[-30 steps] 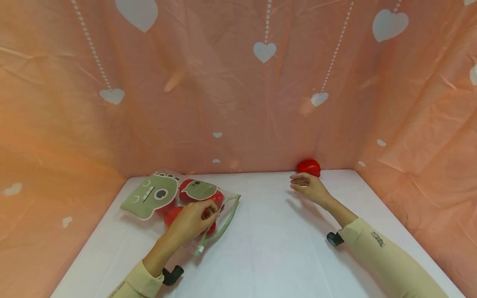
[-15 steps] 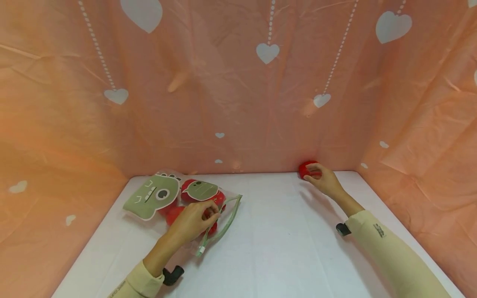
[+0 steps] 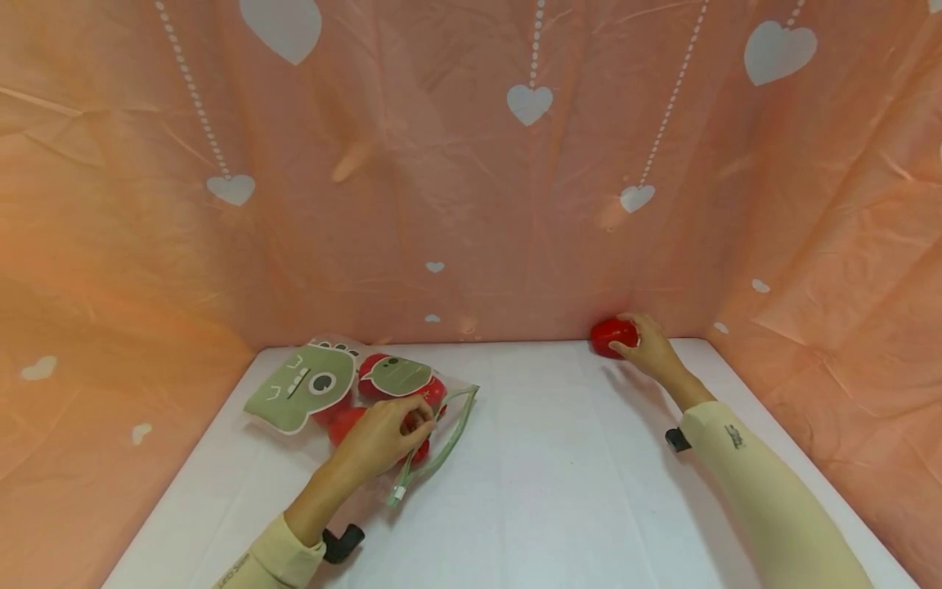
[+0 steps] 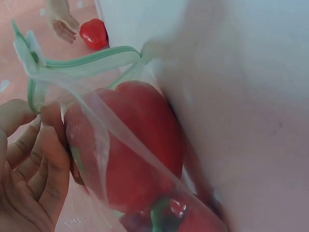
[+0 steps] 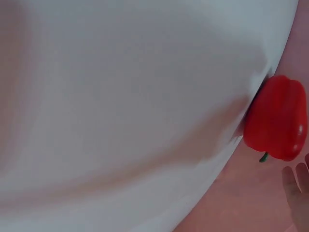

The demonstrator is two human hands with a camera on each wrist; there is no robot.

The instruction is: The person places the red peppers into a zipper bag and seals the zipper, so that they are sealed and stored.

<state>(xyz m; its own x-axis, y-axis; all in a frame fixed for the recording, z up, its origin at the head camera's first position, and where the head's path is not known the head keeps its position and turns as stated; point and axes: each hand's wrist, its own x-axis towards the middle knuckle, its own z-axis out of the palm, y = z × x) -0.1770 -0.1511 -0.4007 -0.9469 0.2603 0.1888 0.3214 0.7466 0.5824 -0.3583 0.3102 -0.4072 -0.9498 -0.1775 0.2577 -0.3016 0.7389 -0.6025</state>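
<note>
My left hand pinches the upper edge of a clear zip bag with a green slider strip. In the left wrist view, thumb and fingertips grip the film beside the strip, and the bag's mouth gapes. Inside lie several red bell peppers, one showing a green stem; green cartoon monsters printed on the bag cover part of them. Another red bell pepper sits at the table's back edge. My right hand reaches beside it, fingers extended, with a small gap to the pepper in the right wrist view.
A white-covered table carries everything. An orange curtain with white hearts rises directly behind its back edge and along both sides. The loose pepper lies close against the curtain. Each wrist wears a black camera mount.
My right hand has moved right and a little farther back, from in front of the loose pepper to its right side. My left hand stays at the bag's edge.
</note>
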